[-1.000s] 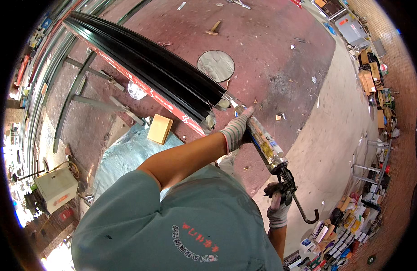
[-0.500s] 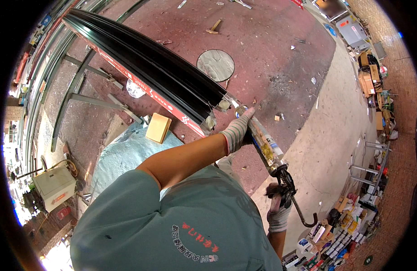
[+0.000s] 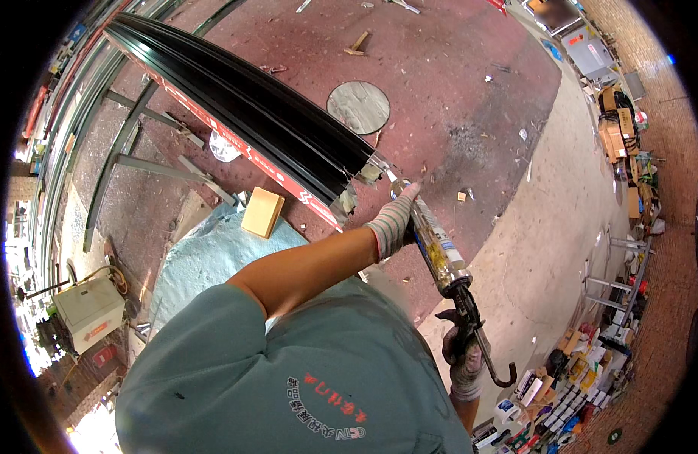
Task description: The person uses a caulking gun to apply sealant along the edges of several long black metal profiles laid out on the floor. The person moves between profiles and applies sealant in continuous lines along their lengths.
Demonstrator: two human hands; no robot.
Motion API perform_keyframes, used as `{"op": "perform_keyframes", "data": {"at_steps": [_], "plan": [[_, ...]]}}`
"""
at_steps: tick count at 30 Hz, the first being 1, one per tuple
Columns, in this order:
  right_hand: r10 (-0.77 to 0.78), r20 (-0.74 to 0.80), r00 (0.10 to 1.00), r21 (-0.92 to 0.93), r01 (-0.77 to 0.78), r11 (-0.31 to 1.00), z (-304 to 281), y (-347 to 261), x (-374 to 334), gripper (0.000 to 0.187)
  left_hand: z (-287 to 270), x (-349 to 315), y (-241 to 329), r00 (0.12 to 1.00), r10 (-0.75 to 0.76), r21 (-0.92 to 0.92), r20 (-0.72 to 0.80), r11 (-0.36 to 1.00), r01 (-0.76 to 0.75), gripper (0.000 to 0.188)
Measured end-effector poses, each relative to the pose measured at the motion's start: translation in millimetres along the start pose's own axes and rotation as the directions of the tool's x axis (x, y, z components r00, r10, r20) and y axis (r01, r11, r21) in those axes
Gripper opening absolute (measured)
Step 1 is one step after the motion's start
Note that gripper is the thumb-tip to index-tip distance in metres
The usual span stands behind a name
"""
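A caulking gun point(image 3: 444, 259) with a tube in it slants from the upper left to the lower right. My left hand point(image 3: 393, 227), in a striped glove, is closed around its front part near the nozzle. Lower down, my right hand point(image 3: 465, 363), gloved too, grips the black handle and trigger, which partly hide its fingers. A hooked rod sticks out behind. The nozzle tip is at the near end of a long black metal profile point(image 3: 243, 102) with red-and-white film along one side. Whitish scraps hang at that end.
A tan block point(image 3: 262, 213) rests on a light blue cover point(image 3: 201, 250) at left. Metal racks point(image 3: 110, 170) stand behind it. A hammer point(image 3: 356, 44) and a round grey plate point(image 3: 359, 107) lie on the reddish floor. Boxes and clutter point(image 3: 568, 393) line the right side.
The caulking gun's rear has swung slightly left, and the right hand has shifted a little with the handle. The left hand keeps its grip near the nozzle.
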State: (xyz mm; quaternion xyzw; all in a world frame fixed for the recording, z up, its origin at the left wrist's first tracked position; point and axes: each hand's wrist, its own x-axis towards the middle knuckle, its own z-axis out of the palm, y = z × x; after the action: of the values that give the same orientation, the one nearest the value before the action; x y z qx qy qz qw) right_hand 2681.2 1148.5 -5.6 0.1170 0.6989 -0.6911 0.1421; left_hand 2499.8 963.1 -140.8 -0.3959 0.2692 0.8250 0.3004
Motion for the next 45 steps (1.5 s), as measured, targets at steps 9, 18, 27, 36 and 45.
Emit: {"op": "perform_keyframes", "data": {"at_steps": [9,18,27,36,45], "plan": [[-0.27,0.033,0.962,-0.509,0.249,0.824,-74.5,48.4,12.4,0.048,28.8,-24.5,-22.6,0.999,0.042,-0.056,0.003,0.998,-0.042,0.063],[-0.168,0.469,0.867,-0.345,0.355,0.869,-148.3,71.6,60.3,0.055,37.0,-74.5,-39.3,0.967,0.106,-0.081,-0.233,0.988,-0.128,0.047],[-0.219,0.57,0.792,-0.253,0.422,0.871,-157.0,91.0,105.0,0.047,8.4,-68.6,-57.8,0.932,0.149,-0.244,-0.329,0.941,-0.236,0.043],[-0.171,0.661,0.731,-0.29,0.459,0.84,-156.3,73.1,128.9,0.04,-2.1,-66.6,-49.1,0.928,0.153,-0.279,-0.341,0.926,-0.255,0.046],[-0.129,0.622,0.772,-0.301,0.387,0.871,-155.9,68.1,134.5,0.032,-6.6,-60.0,-48.6,0.919,0.181,-0.273,-0.349,0.919,-0.284,0.049]]}}
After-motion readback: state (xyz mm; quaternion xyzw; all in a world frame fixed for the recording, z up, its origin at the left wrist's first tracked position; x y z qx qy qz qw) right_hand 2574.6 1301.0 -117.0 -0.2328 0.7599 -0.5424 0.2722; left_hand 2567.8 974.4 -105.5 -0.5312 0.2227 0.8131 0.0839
